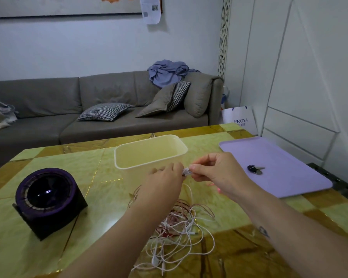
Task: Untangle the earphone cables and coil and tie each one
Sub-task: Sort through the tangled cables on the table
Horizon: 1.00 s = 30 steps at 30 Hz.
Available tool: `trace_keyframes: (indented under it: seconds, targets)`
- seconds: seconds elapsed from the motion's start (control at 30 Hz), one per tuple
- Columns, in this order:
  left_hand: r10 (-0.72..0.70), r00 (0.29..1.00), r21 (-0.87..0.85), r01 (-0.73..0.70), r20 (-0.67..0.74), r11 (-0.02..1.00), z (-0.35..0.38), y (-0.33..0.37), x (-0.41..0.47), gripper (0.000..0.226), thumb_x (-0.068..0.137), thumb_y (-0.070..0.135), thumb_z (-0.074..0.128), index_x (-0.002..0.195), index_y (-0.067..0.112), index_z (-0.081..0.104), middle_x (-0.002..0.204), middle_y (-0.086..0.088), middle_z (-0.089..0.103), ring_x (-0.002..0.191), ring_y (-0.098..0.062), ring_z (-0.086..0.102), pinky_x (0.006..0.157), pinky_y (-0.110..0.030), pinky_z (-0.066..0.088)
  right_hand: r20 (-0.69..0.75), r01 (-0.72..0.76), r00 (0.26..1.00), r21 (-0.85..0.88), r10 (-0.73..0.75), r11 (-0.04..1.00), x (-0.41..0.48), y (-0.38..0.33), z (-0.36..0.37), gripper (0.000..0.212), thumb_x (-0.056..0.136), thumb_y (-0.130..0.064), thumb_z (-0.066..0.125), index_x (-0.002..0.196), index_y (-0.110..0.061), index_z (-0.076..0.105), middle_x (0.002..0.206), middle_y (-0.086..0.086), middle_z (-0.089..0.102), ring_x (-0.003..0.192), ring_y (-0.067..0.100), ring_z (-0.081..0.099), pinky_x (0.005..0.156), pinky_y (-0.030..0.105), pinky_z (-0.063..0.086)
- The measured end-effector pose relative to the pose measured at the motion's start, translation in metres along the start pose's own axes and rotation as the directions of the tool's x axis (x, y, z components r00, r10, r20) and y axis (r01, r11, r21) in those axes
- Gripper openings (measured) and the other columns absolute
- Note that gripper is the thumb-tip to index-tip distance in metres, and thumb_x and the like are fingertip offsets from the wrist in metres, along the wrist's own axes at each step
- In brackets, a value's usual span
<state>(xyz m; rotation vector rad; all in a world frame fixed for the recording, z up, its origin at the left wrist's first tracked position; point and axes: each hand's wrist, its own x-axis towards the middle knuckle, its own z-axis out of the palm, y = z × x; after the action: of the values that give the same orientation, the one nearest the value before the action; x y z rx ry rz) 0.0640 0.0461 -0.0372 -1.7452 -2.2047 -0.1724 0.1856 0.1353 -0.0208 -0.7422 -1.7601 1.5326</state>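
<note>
Marbled table (48,247) — cream tub (149,153) beyond tangled cables (181,233), keys (255,169) on purple tray (279,157)

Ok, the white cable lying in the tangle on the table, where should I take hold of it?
Probably the plug end, pinched from above and from the right: it pokes out rightward on top of the tangle and looks free, while the loops elsewhere interlace with the pink cable.

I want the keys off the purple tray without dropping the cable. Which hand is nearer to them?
Right. The right hand pinches the white cable left of the keys; the left hand grips the cable farther left, beyond the right hand.
</note>
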Motion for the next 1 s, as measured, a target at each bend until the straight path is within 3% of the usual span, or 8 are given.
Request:
trace_keyframes:
  seconds: [0.27,0.37,0.43,0.5,0.7,0.77,0.9,1.0]
  targets:
    - [0.037,0.998,0.123,-0.044,0.058,0.991,0.002,0.016,0.011,0.027,0.101,0.028,0.031,0.12,0.017,0.046,0.119,-0.004,0.046,0.11,-0.023,0.051,0.09,-0.037,0.039,0.035,0.135,0.991,-0.33,-0.13,0.934,0.002,0.005,-0.016,0.02,0.078,-0.004,0.074,0.066,-0.018,0.065,0.069,0.01,0.071,0.062,0.017,0.069,0.052,0.017,0.049]
    - [0.063,0.979,-0.176,-0.029,0.192,0.984,-0.005,0.015,0.017,0.022,0.101,0.029,0.034,0.113,0.018,0.048,0.109,0.0,0.055,0.097,-0.02,0.056,0.078,-0.029,0.042,0.082,0.111,0.993,-0.303,-0.09,0.946,0.004,0.002,-0.027,0.02,0.078,-0.003,0.074,0.066,-0.017,0.067,0.074,0.015,0.072,0.063,0.019,0.07,0.065,0.036,0.059]
    - [0.115,0.962,-0.452,0.01,0.248,0.892,-0.001,0.016,0.017,0.011,0.1,0.027,0.038,0.099,0.02,0.047,0.089,0.006,0.056,0.075,-0.011,0.053,0.061,-0.017,0.039,0.114,0.079,0.993,-0.331,-0.043,0.94,0.004,0.002,-0.035,0.014,0.076,-0.011,0.076,0.066,-0.018,0.07,0.072,0.01,0.073,0.068,0.021,0.071,0.071,0.061,0.054]
    - [0.156,0.963,-0.564,-0.006,0.218,0.826,0.006,0.019,0.015,0.014,0.1,0.027,0.04,0.088,0.021,0.042,0.075,0.01,0.051,0.063,-0.005,0.046,0.053,-0.014,0.034,0.135,0.065,0.991,-0.342,-0.019,0.937,0.003,0.004,-0.041,0.012,0.075,-0.014,0.077,0.067,-0.021,0.071,0.072,0.006,0.074,0.071,0.022,0.072,0.071,0.072,0.047]
    - [0.174,0.948,-0.776,0.102,0.265,0.623,0.023,0.035,0.006,0.022,0.099,0.031,0.041,0.096,0.017,0.058,0.081,-0.002,0.062,0.067,-0.011,0.053,0.062,-0.03,0.044,0.152,0.008,0.987,-0.332,0.045,0.943,-0.006,0.014,-0.063,0.013,0.077,-0.008,0.076,0.07,-0.018,0.071,0.075,0.011,0.074,0.07,0.023,0.071,0.081,0.057,0.054]
    - [0.2,0.939,-0.805,0.116,0.279,0.582,0.027,0.041,0.003,0.019,0.099,0.029,0.04,0.097,0.022,0.057,0.078,0.006,0.059,0.065,-0.001,0.052,0.064,-0.024,0.043,0.158,-0.011,0.985,-0.309,0.063,0.951,-0.008,0.021,-0.07,0.008,0.077,-0.004,0.075,0.075,-0.01,0.07,0.08,0.017,0.073,0.073,0.026,0.071,0.078,0.043,0.058]
    - [0.23,0.926,-0.579,-0.016,0.3,0.815,0.036,0.06,0.005,0.015,0.101,0.028,0.036,0.094,0.018,0.045,0.073,0.008,0.045,0.063,-0.009,0.044,0.056,-0.028,0.032,0.16,-0.074,0.979,-0.292,0.125,0.953,-0.015,0.041,-0.079,0.007,0.078,-0.001,0.073,0.083,0.001,0.069,0.081,0.017,0.072,0.065,0.018,0.068,0.067,0.025,0.058]
    - [0.177,0.935,-0.509,0.004,0.306,0.861,0.046,0.068,0.008,0.016,0.101,0.03,0.035,0.097,0.017,0.045,0.077,0.004,0.048,0.07,-0.018,0.048,0.061,-0.031,0.035,0.14,-0.154,0.974,-0.171,0.178,0.973,-0.015,0.055,-0.088,0.011,0.082,-0.009,0.071,0.092,-0.004,0.07,0.086,0.011,0.072,0.07,0.015,0.067,0.069,0.024,0.057]
